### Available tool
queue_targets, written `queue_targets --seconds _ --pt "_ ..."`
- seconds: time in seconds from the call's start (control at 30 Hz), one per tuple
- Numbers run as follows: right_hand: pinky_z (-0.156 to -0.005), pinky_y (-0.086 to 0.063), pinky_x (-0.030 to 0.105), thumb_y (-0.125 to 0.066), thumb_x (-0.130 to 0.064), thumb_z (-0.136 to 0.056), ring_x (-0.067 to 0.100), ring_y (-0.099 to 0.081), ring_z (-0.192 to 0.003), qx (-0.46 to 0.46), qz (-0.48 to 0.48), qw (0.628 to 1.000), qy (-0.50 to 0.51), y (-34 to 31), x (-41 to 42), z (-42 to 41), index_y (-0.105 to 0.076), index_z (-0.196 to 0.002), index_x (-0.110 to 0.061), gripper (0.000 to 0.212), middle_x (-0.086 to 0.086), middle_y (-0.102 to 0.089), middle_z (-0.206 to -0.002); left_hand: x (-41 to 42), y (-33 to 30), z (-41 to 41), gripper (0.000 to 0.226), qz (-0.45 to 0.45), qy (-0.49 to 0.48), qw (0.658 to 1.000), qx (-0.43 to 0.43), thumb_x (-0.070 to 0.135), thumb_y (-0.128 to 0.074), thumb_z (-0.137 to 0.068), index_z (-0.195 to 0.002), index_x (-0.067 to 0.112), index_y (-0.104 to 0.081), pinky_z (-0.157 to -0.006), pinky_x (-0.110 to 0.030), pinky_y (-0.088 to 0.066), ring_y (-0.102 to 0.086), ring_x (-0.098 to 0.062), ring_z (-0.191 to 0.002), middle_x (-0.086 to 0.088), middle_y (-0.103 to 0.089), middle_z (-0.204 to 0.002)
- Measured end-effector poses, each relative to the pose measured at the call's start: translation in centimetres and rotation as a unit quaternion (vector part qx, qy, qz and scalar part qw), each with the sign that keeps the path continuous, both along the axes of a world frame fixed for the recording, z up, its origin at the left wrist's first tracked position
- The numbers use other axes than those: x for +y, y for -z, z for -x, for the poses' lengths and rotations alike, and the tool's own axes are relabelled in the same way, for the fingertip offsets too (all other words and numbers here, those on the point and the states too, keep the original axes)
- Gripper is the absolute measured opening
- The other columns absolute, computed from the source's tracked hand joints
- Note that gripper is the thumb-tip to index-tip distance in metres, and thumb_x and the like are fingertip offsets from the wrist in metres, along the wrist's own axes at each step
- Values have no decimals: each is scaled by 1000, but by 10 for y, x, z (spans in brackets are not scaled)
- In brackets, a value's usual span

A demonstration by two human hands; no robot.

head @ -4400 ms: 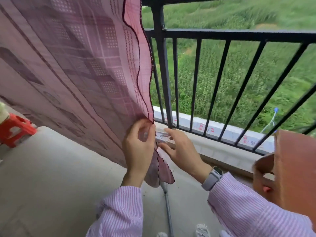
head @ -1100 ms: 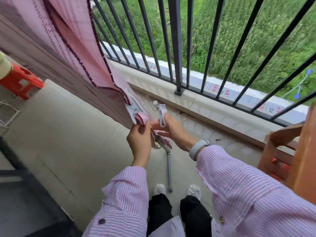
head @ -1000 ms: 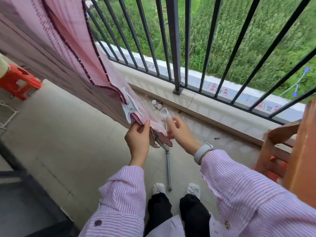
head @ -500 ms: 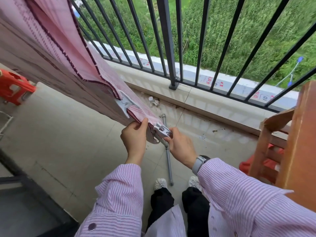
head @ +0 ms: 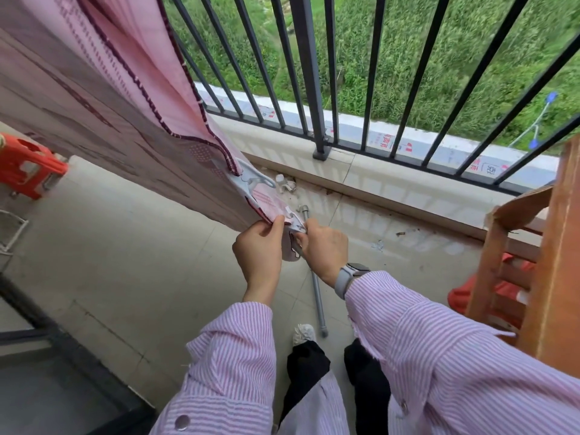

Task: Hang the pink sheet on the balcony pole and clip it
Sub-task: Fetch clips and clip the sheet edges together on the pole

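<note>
Clipping step: pink sheet (head: pixel 103 89) hangs beside the railing (head: pixel 309 73). Left hand (head: pixel 259 249) pinches its corner; right hand (head: pixel 324 246) squeezes a second white clip (head: pixel 295 222) on. Next, release squarely.

Sheet (head: pixel 103 98) hangs left, railing (head: pixel 317 73) behind it. 2 clips on its lower edge: 1 clip (head: pixel 252 183) above, another clip (head: pixel 295 222) between left hand (head: pixel 259 249) and right hand (head: pixel 326 246). Stool (head: pixel 28 166) far left, pole (head: pixel 315 277) on floor below hands.

1 head-worn wide-angle view looks steeply down and forward, close over the balcony floor (head: pixel 131 246) toward the railing (head: pixel 309 73).
</note>
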State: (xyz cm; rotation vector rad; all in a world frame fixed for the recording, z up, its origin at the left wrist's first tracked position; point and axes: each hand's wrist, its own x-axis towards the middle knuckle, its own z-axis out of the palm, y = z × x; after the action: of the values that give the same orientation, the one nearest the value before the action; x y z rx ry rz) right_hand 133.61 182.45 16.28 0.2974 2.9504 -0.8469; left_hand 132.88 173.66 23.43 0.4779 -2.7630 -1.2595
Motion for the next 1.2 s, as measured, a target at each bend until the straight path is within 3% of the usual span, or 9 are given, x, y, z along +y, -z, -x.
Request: queue_targets --seconds 0.17,0.3,0.47,0.57,0.77,0.9,1.0,1.07,1.2 --pt "-68 -40 38 -48 -33 -90 35 -56 -96 -38 55 998 21 9 2 -9 -46 -109 -11 29 12 -61 -108 -7 4 -5 29 5 37 999 15 24 -61 -83 -60 6 -62 -50 -21 -26 -43 -10 -48 -14 -67 -65" --pt "-97 -37 39 -54 -39 -87 26 -40 -124 -34 122 992 9 14 2 -27 -32 -135 -14 59 7 -43 -137 -13 13 -15 11 -18 97 995 16 17 -59 -84 -91 12 -67 -66 -12 -35 -56 -14 -78 -6 -70 -93" --pt "-107 -30 38 -50 -37 -90 26 -36 -130 -30 103 992 68 24 15 -83 -30 -137 -12 57 9 -39 -142 -17 39 -54 32 -16 190 982 7 8 -57 -84 -115 11 -52 -93 -36 -43 -49 -21 -111 -8 -51 -120" --pt "-107 -29 37 -48 -30 -91 25 -34 -130 -67 114 975 178 28 33 -141 -31 -137 -12 52 8 -38 -143 -4 53 -82 36 15 315 948 -48 9 -56 -84 -119 7 -48 -103 -37 -36 -42 -26 -120 -12 -44 -127" --pt "-107 -28 34 -44 -15 -92 24 -39 -125 -69 72 903 417 12 72 -285 -42 -129 -7 39 9 -47 -134 80 70 -152 49 105 585 799 -91 21 -53 -86 -131 8 -38 -107 -35 -25 -33 -28 -128 -15 -39 -137" --pt "-100 -38 40 -46 -22 -91 25 -44 -119 -71 37 794 603 8 101 -377 -47 -124 -10 35 9 -51 -124 143 74 -220 53 145 727 667 -68 28 -48 -89 -135 14 -29 -108 -36 -24 -25 -26 -132 -11 -27 -146" --pt "-90 -43 41 -54 -34 -85 30 -48 -109 -70 72 678 728 10 133 -429 -51 -110 -7 38 14 -53 -111 178 88 -264 60 182 793 578 -66 33 -47 -89 -140 22 -17 -110 -44 -20 -7 -27 -140 -7 -9 -153" --pt "-82 -47 41 -59 -48 -74 32 -53 -100 -83 104 628 767 19 153 -451 -54 -95 -8 45 13 -58 -99 193 101 -284 67 236 817 523 -53 37 -48 -88 -142 26 -9 -112 -47 -14 4 -29 -141 -5 2 -155" --pt "-83 -49 42 -59 -58 -70 32 -55 -100 -149 150 605 768 31 174 -454 -53 -99 -9 58 10 -58 -103 207 118 -299 75 304 825 473 -56 46 -48 -86 -143 29 -1 -114 -50 -5 17 -31 -139 -6 13 -154"
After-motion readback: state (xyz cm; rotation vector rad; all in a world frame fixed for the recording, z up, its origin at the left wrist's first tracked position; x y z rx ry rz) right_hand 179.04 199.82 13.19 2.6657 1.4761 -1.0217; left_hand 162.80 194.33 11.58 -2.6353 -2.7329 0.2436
